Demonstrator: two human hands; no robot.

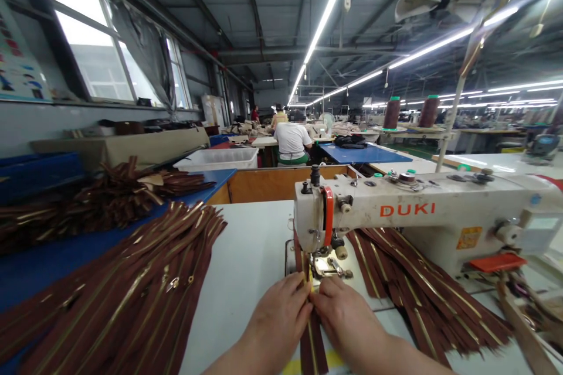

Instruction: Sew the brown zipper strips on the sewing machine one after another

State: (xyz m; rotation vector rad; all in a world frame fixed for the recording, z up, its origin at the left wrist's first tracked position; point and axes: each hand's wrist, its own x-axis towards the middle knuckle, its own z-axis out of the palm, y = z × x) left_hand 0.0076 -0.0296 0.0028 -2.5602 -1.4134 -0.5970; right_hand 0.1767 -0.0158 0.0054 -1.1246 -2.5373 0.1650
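Both hands press flat on a brown zipper strip (313, 334), fingers narrow and pinched together at the strip, just in front of the presser foot (324, 266). Left hand (281, 310) sits on the strip's left edge, right hand (347, 310) on its right, fingertips of the two nearly touching over the gold teeth. Strip lies lengthwise on the white tabletop (250, 258), running from the person's body twd. the needle of a white DUKI sewing machine (422, 217). To the left, a big stack of matching brown zippers (145, 287) fans across tabletop & a blue surface (39, 263); a 2nd, looser heap (105, 193) sits behind it. More zippers (422, 287) spread under the machine arm, right side. Background: a seated person in a white shirt (291, 142), back to camera, at another station; two dark thread cones (391, 112) on a stand; long ceiling strip lights (321, 23); windows (92, 53) at left.
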